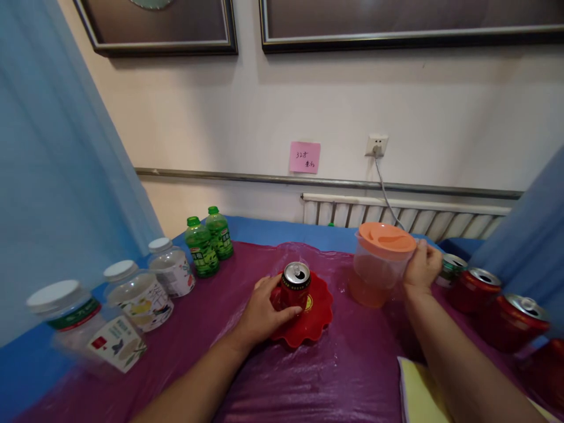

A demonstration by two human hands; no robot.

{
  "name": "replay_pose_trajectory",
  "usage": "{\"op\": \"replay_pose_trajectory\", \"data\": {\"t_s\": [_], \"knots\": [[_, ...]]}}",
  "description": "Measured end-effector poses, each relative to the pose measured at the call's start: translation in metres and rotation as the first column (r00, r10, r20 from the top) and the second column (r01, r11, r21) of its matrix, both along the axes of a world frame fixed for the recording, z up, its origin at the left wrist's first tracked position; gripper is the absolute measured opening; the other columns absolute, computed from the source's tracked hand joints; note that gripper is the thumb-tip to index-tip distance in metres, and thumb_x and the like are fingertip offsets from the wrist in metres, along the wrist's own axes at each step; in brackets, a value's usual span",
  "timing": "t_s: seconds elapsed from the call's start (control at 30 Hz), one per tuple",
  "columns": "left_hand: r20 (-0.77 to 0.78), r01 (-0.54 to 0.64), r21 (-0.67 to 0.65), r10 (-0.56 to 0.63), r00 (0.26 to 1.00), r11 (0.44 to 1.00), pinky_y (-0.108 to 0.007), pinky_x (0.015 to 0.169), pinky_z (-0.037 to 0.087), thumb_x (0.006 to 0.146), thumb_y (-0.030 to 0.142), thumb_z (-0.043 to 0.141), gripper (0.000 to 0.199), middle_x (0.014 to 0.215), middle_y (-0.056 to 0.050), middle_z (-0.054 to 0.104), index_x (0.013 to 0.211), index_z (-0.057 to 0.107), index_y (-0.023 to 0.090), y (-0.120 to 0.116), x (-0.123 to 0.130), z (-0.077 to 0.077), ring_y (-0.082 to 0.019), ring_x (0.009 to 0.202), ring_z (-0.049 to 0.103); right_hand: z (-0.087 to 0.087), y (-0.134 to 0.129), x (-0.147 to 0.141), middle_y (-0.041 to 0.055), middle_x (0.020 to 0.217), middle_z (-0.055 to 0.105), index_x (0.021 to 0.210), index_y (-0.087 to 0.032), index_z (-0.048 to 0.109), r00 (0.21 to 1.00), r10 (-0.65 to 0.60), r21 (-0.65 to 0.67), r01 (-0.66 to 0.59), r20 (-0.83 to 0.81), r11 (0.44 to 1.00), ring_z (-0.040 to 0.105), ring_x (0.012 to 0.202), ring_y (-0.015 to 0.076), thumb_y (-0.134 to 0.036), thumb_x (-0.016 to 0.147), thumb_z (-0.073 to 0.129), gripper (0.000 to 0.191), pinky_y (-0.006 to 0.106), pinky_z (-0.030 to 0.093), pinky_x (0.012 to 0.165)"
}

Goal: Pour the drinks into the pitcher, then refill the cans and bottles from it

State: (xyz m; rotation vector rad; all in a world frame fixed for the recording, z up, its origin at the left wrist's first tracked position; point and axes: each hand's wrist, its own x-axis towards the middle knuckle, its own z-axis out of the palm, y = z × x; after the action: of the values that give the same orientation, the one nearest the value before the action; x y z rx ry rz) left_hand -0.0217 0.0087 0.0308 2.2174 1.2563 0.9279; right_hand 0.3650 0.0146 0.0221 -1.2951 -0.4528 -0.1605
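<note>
I look down on the surface [259, 229], which is blue along its far edge and spread with a purple plastic sheet [282, 388] that reaches toward the near edge. The biggest thing I see standing here is the clear pitcher [381, 270], right of the middle toward the far right corner, with orange liquid low inside and an orange lid [381, 237] on top. My right hand [423, 264] is curled at its handle side, fingers bent in a grip; the handle itself is hidden from me. Three white-lidded jars [141, 302] line the left edge, the largest nearest me. A red scalloped dish [319, 317] lies at the surface's middle. A yellow cloth [420, 390] shows near the near right corner, beneath my right forearm. Two green bottles [202, 249] stand side by side by the far left corner. Three red cans [473, 291] and a green can [452, 270] run down the right edge. Smallest, the drink can [294, 292] stands upright over the dish, and my left hand [259, 308] wraps it, thumb in front, other fingers round the left and back.
</note>
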Motion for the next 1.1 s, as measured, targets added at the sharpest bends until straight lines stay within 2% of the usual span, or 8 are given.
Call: {"op": "replay_pose_trajectory", "data": {"t_s": [0.13, 0.23, 0.3, 0.4, 0.5, 0.6, 0.83, 1.1], "knots": [[-0.012, -0.003, 0.002, 0.003, 1.000, 1.000, -0.055, 0.111, 0.043, 0.067, 0.049, 0.086, 0.073, 0.133, -0.012, 0.069, 0.131, 0.065, 0.022, 0.000, 0.000, 0.001, -0.037, 0.126, 0.059, 0.038, -0.020, -0.027, 0.0096, 0.121, 0.059, 0.106, -0.022, 0.053, 0.982, -0.070, 0.154, 0.042, 0.178, 0.987, 0.058, 0.115, 0.0245, -0.045, 0.077, 0.067, 0.039, 0.041, 0.045, 0.099], [-0.015, 0.018, 0.029, -0.017, 1.000, 0.999, -0.054, 0.111, 0.043, 0.067, 0.049, 0.086, 0.073, 0.131, -0.011, 0.070, 0.132, 0.064, 0.022, -0.003, 0.001, 0.004, -0.036, 0.125, 0.059, 0.058, -0.040, -0.074, 0.0099, 0.115, 0.064, 0.109, -0.021, 0.056, 0.903, 0.155, 0.193, -0.248, 0.400, 0.949, 0.063, 0.108, 0.0240, -0.040, 0.085, 0.065, 0.031, 0.043, 0.049, 0.097], [-0.016, 0.042, 0.055, -0.041, 0.999, 0.998, -0.053, 0.111, 0.043, 0.070, 0.049, 0.084, 0.071, 0.130, -0.010, 0.070, 0.133, 0.064, 0.024, -0.006, 0.001, 0.005, -0.035, 0.123, 0.060, 0.060, -0.050, -0.109, 0.0083, 0.109, 0.067, 0.110, -0.022, 0.060, 0.761, 0.436, -0.032, -0.482, 0.480, 0.876, 0.066, 0.103, 0.0233, -0.039, 0.087, 0.067, 0.030, 0.043, 0.051, 0.095], [-0.014, 0.071, 0.092, -0.070, 0.997, 0.993, -0.053, 0.111, 0.042, 0.071, 0.052, 0.082, 0.068, 0.129, -0.009, 0.072, 0.131, 0.065, 0.026, -0.005, 0.002, 0.007, -0.034, 0.119, 0.062, 0.055, -0.056, -0.153, 0.0097, 0.122, 0.068, 0.120, -0.024, 0.062, 0.497, 0.765, -0.417, -0.643, 0.410, 0.642, 0.064, 0.113, 0.0266, -0.043, 0.079, 0.077, 0.047, 0.046, 0.050, 0.101], [-0.014, 0.099, 0.124, -0.098, 0.995, 0.987, -0.052, 0.109, 0.044, 0.071, 0.060, 0.078, 0.067, 0.121, -0.008, 0.075, 0.128, 0.066, 0.026, 0.002, 0.002, 0.008, -0.033, 0.111, 0.067, 0.054, -0.052, -0.178, 0.0096, 0.132, 0.064, 0.129, -0.025, 0.059, 0.384, 0.888, -0.633, -0.628, 0.252, 0.452, 0.061, 0.121, 0.0296, -0.045, 0.068, 0.087, 0.070, 0.049, 0.047, 0.105], [-0.034, 0.086, 0.164, -0.082, 0.996, 0.983, -0.050, 0.105, 0.049, 0.074, 0.064, 0.073, 0.063, 0.115, -0.007, 0.077, 0.124, 0.068, 0.026, 0.012, 0.003, 0.006, -0.033, 0.106, 0.069, 0.060, -0.044, -0.188, 0.0080, 0.128, 0.066, 0.123, -0.025, 0.063, 0.339, 0.916, -0.719, -0.580, 0.213, 0.382, 0.061, 0.119, 0.0290, -0.045, 0.067, 0.088, 0.065, 0.049, 0.047, 0.104], [-0.032, 0.108, 0.184, -0.104, 0.994, 0.977, -0.047, 0.101, 0.053, 0.076, 0.067, 0.071, 0.069, 0.127, -0.008, 0.072, 0.133, 0.063, 0.030, 0.024, 0.002, -0.012, -0.033, 0.114, 0.068, 0.070, -0.066, -0.179, 0.0049, 0.113, 0.069, 0.113, -0.025, 0.065, 0.448, 0.851, -0.679, -0.536, 0.274, 0.501, 0.065, 0.103, 0.0255, -0.046, 0.069, 0.086, 0.053, 0.043, 0.052, 0.093], [0.038, 0.092, 0.233, -0.104, 0.994, 0.968, -0.050, 0.104, 0.053, 0.082, 0.065, 0.061, 0.056, 0.119, -0.007, 0.076, 0.124, 0.066, 0.028, 0.022, 0.007, -0.005, -0.032, 0.111, 0.070, 0.063, -0.193, -0.074, 0.0068, 0.110, 0.073, 0.115, -0.021, 0.063, 0.834, 0.495, -0.501, -0.328, 0.245, 0.801, 0.067, 0.097, 0.0241, -0.047, 0.076, 0.077, 0.049, 0.037, 0.053, 0.087]]}}
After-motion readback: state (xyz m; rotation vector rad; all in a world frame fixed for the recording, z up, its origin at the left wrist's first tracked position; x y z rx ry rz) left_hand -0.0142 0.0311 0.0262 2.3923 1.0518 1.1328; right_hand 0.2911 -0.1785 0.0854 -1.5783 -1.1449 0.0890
